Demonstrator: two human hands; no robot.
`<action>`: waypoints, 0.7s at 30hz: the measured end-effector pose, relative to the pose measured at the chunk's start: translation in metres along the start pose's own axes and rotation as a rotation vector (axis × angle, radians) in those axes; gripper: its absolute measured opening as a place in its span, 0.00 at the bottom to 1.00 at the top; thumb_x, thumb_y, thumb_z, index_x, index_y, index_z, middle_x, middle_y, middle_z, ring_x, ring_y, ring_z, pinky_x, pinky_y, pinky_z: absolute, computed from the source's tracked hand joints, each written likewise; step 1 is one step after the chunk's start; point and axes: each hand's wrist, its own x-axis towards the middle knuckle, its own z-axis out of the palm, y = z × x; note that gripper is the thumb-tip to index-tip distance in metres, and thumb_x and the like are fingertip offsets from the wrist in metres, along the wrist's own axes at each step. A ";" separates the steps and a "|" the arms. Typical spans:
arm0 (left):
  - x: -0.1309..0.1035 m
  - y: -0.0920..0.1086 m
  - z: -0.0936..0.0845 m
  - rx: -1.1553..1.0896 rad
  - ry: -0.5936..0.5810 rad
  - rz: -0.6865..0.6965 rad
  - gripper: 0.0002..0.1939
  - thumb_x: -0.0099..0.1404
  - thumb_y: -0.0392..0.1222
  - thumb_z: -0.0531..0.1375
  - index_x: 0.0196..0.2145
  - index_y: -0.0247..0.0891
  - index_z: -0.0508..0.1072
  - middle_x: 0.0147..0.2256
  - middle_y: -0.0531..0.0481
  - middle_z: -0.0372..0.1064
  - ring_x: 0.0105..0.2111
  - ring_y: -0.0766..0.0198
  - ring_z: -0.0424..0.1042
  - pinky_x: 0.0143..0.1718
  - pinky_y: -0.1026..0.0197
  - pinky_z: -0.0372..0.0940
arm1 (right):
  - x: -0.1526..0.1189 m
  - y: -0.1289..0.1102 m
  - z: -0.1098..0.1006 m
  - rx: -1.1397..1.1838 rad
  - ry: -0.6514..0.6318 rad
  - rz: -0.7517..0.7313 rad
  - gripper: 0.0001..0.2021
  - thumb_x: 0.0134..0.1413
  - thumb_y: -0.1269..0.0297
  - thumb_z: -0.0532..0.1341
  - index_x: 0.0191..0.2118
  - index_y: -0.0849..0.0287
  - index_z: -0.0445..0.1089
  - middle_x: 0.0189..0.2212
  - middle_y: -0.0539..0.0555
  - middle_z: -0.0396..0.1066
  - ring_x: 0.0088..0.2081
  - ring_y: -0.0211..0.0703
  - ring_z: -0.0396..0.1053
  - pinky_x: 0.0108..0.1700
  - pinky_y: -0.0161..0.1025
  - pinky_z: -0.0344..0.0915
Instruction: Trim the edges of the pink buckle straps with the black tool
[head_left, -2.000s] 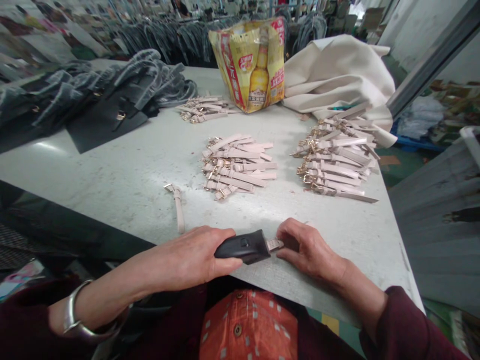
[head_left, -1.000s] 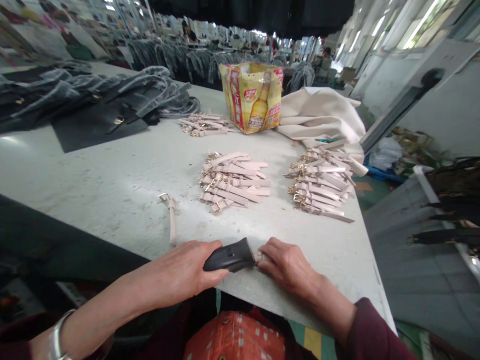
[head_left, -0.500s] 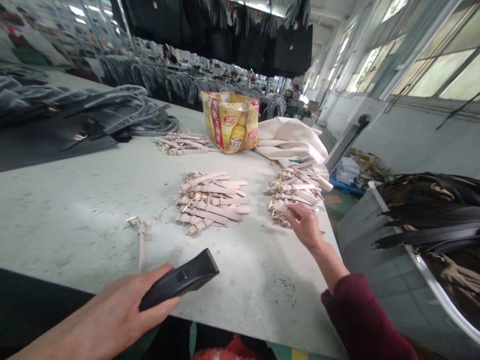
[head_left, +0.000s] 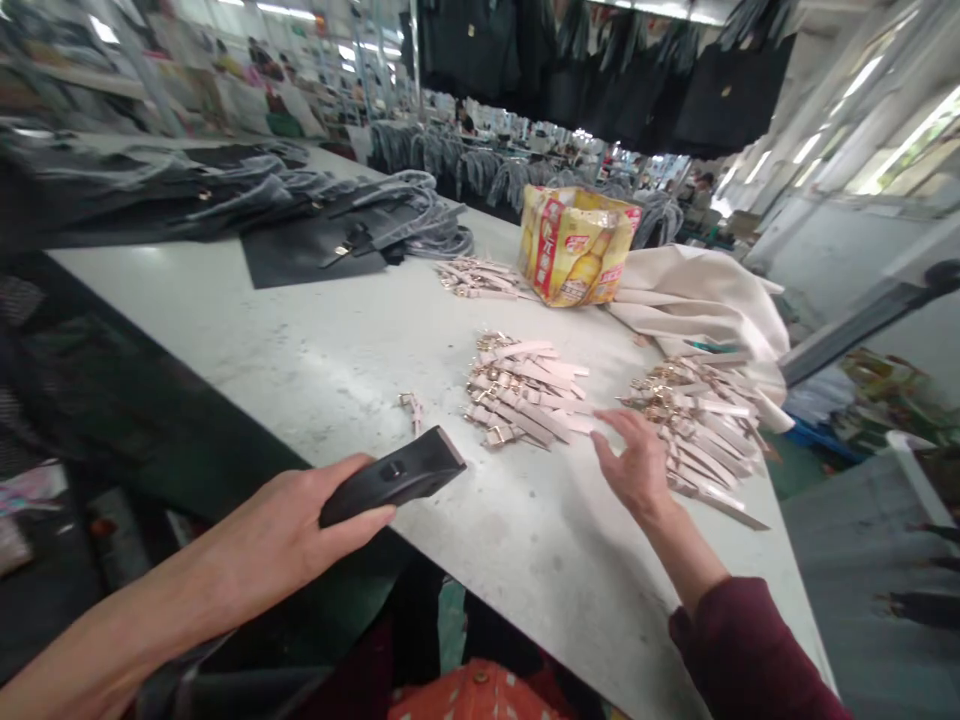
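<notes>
My left hand [head_left: 300, 515] is wrapped round a black hair clipper [head_left: 394, 475], its wide head pointing up and right over the table. Just beyond the clipper's head lies a single pale pink buckled strap [head_left: 414, 410], partly hidden by it. My right hand [head_left: 634, 460] hovers between two heaps of similar straps, thumb and fingers apart, with nothing visible in it. To its left is the middle pile of straps [head_left: 525, 390], gold buckles facing left. On its right, close to the fingers, sits the other pile of straps [head_left: 709, 420].
A yellow printed carton [head_left: 577, 245] stands at the back beside a smaller strap pile [head_left: 480, 278]. Cream material [head_left: 697, 285] is heaped behind the right pile. Black bags [head_left: 322, 240] with wrapped handles cover the table's far left. A grey bin [head_left: 885, 560] stands beyond the right edge.
The view has turned left. My right hand has come away from the right pile's buckles towards the middle pile, fingers spread. The clipper stays in my left hand, now nearer the single strap.
</notes>
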 end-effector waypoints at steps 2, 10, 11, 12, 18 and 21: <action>-0.006 0.002 -0.014 -0.003 0.019 -0.045 0.18 0.69 0.58 0.55 0.40 0.42 0.75 0.27 0.56 0.75 0.29 0.59 0.75 0.33 0.62 0.64 | 0.008 -0.028 0.043 0.036 -0.070 -0.046 0.10 0.72 0.60 0.65 0.53 0.57 0.77 0.48 0.57 0.79 0.46 0.47 0.78 0.51 0.48 0.77; -0.028 -0.010 -0.032 -0.067 0.128 -0.154 0.14 0.68 0.54 0.54 0.40 0.42 0.73 0.20 0.62 0.67 0.26 0.61 0.73 0.33 0.62 0.62 | 0.051 -0.136 0.151 -0.120 -0.363 -0.003 0.16 0.64 0.59 0.67 0.55 0.57 0.77 0.41 0.60 0.81 0.42 0.54 0.78 0.44 0.43 0.71; -0.030 -0.011 -0.031 -0.058 0.119 -0.150 0.15 0.68 0.54 0.55 0.40 0.42 0.73 0.20 0.62 0.67 0.27 0.60 0.73 0.33 0.62 0.62 | 0.055 -0.139 0.153 -0.136 -0.381 -0.003 0.15 0.64 0.60 0.66 0.54 0.57 0.77 0.40 0.59 0.81 0.40 0.53 0.77 0.42 0.42 0.70; -0.031 -0.013 -0.030 -0.048 0.104 -0.143 0.15 0.68 0.55 0.55 0.39 0.43 0.74 0.20 0.61 0.67 0.28 0.60 0.74 0.34 0.62 0.62 | 0.058 -0.140 0.152 -0.144 -0.390 -0.005 0.14 0.64 0.62 0.66 0.53 0.57 0.78 0.39 0.59 0.80 0.39 0.53 0.77 0.41 0.42 0.70; -0.022 -0.016 -0.013 -0.059 0.022 -0.087 0.20 0.67 0.61 0.55 0.40 0.42 0.75 0.25 0.56 0.74 0.29 0.57 0.75 0.34 0.59 0.64 | 0.030 -0.085 0.109 -0.184 -0.331 -0.130 0.16 0.59 0.78 0.63 0.47 0.55 0.81 0.42 0.59 0.77 0.46 0.51 0.75 0.44 0.40 0.69; -0.011 -0.013 0.003 -0.049 -0.025 -0.034 0.23 0.67 0.63 0.55 0.42 0.42 0.76 0.30 0.51 0.79 0.31 0.55 0.76 0.35 0.57 0.65 | -0.015 -0.041 0.077 -0.255 -0.207 -0.338 0.17 0.61 0.79 0.62 0.49 0.54 0.81 0.39 0.58 0.75 0.43 0.50 0.72 0.42 0.40 0.69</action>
